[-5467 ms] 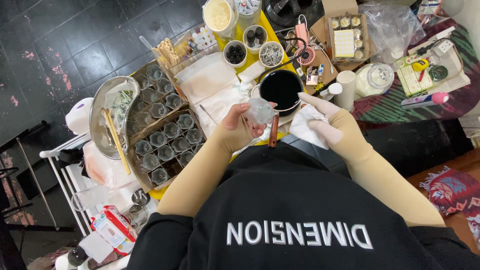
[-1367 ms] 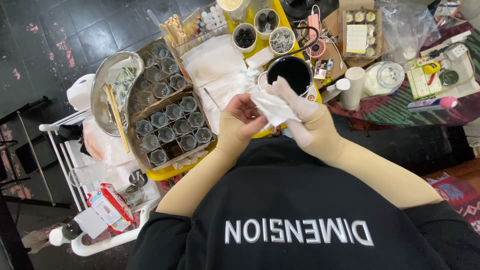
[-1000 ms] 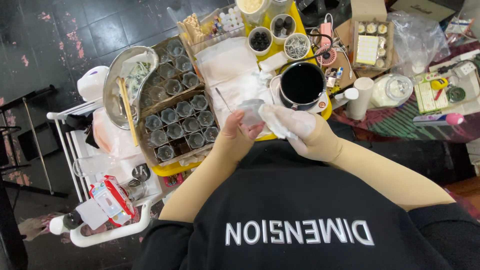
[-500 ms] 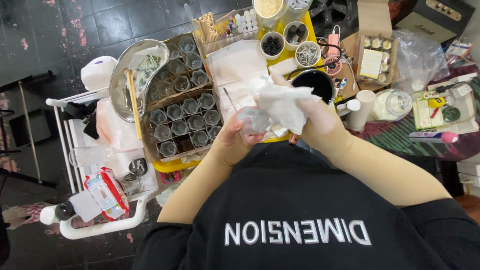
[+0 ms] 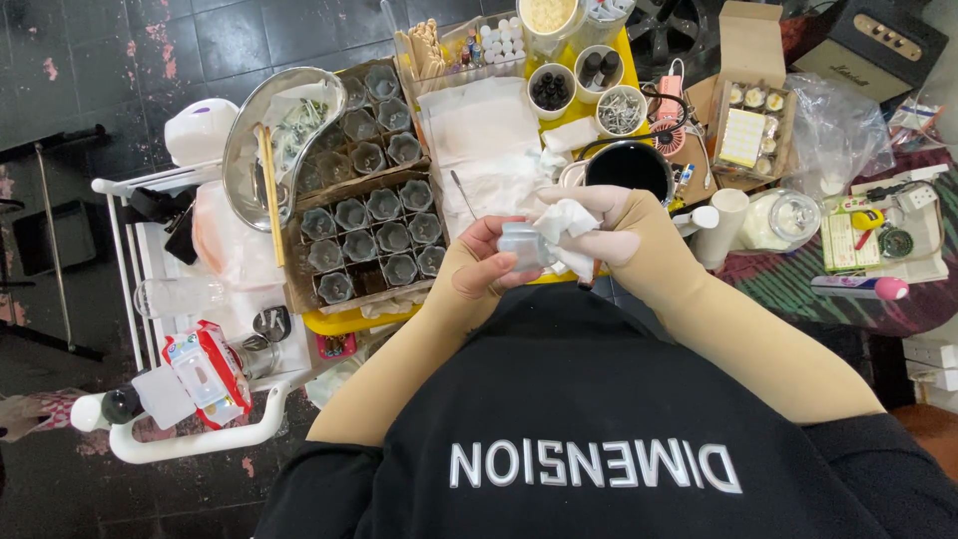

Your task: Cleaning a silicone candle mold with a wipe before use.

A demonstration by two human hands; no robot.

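Meanwhile left hand [image 5: 477, 271] grips small clear glass jar [image 5: 523, 245]; right hand [image 5: 621, 232] presses crumpled white tissue [image 5: 565, 222].

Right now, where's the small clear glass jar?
Head view, centre: the small clear glass jar sits in the left hand, against the white tissue held by the right hand.

Yellow tray [image 5: 344, 321]: carrying a cardboard box of small glass jars [image 5: 371, 250], white paper sheets [image 5: 486, 140] and three white cups [image 5: 589, 88].
White trolley [image 5: 190, 439]: carrying a red-and-white packet [image 5: 205, 371].
Round patterned table [image 5: 848, 304]: bearing a glass jar [image 5: 783, 220], a pink-tipped tube [image 5: 860, 287] and an open carton [image 5: 750, 115].
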